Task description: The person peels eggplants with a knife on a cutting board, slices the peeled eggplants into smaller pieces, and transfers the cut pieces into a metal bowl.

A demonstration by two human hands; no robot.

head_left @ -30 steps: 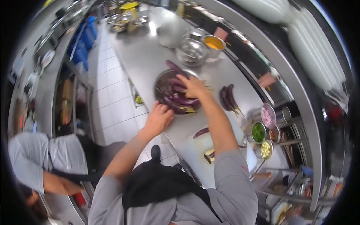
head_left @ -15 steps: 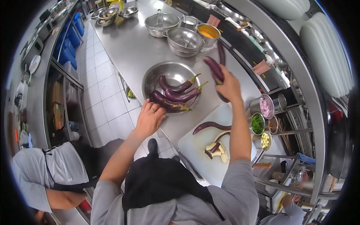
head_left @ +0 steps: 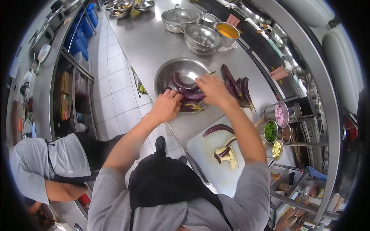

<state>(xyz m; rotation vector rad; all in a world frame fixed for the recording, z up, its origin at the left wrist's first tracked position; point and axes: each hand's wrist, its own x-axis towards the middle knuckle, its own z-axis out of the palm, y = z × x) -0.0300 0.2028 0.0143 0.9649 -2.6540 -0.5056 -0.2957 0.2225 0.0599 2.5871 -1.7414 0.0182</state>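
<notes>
A steel colander [head_left: 163,69] holds a few purple eggplants [head_left: 181,82]. My left hand [head_left: 167,106] is at the colander's near left rim, fingers curled over an eggplant lying there; its fingertips are partly hidden. My right hand [head_left: 213,90] is over the colander's right side, blurred, with fingers bent above the eggplants; what it touches is hard to make out. Right of the colander, several eggplants [head_left: 231,82] lie together on the steel table. Nearer me, a white cutting board [head_left: 216,179] bears a whole eggplant [head_left: 217,129] and cut pieces [head_left: 232,161].
Steel bowls [head_left: 179,19] and a pot of orange liquid [head_left: 227,31] stand farther back on the table [head_left: 135,38]. Containers of chopped onion [head_left: 281,114], greens [head_left: 271,131] and pale cubes [head_left: 276,149] are at the right. Another person [head_left: 65,161] is at the left.
My right hand has put eggplants down on the table right of the colander and returned over the colander. My left hand has moved inward onto the eggplants. Fewer eggplants lie in the colander.
</notes>
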